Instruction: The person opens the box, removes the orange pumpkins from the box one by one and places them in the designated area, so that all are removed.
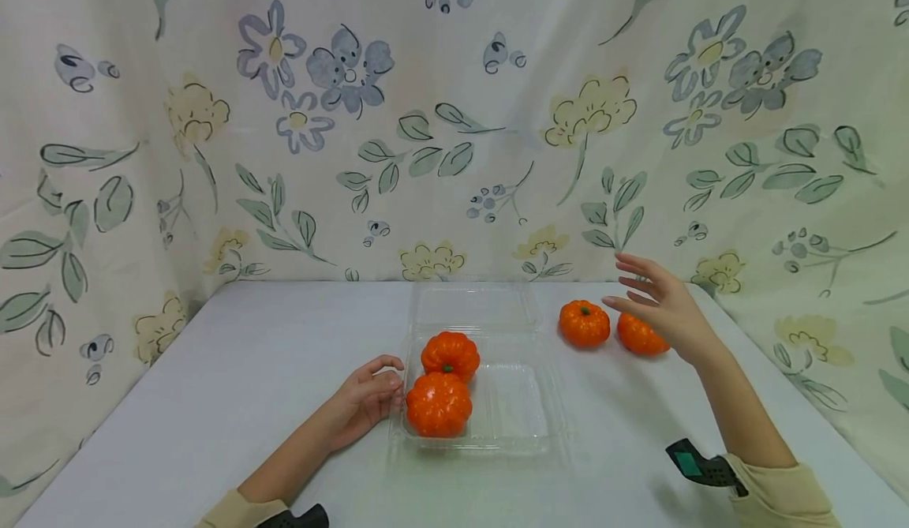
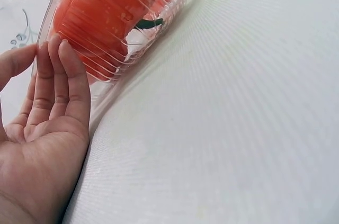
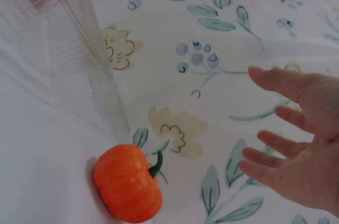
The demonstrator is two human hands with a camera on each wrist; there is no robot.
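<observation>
A clear plastic clamshell box (image 1: pixel 514 406) lies on the table with its lid folded back. Two small orange pumpkins, a front one (image 1: pixel 439 406) and a rear one (image 1: pixel 451 354), sit in its left half. My left hand (image 1: pixel 369 402) pinches the box's left rim between thumb and fingers; in the left wrist view, the hand (image 2: pixel 50 113) is at the box wall. Over the table at the right, my right hand (image 1: pixel 660 303) is raised with fingers spread, holding nothing. Below it are two more pumpkins, one whole in view (image 1: pixel 585 324), the other (image 1: pixel 639 336) partly hidden by the hand.
The white table (image 1: pixel 284 338) carries the box and pumpkins. A floral cloth (image 1: pixel 426 117) hangs behind it and along both sides. The lid (image 1: pixel 472 305) extends behind the box toward the cloth. Black bands (image 1: pixel 703 465) are on both wrists.
</observation>
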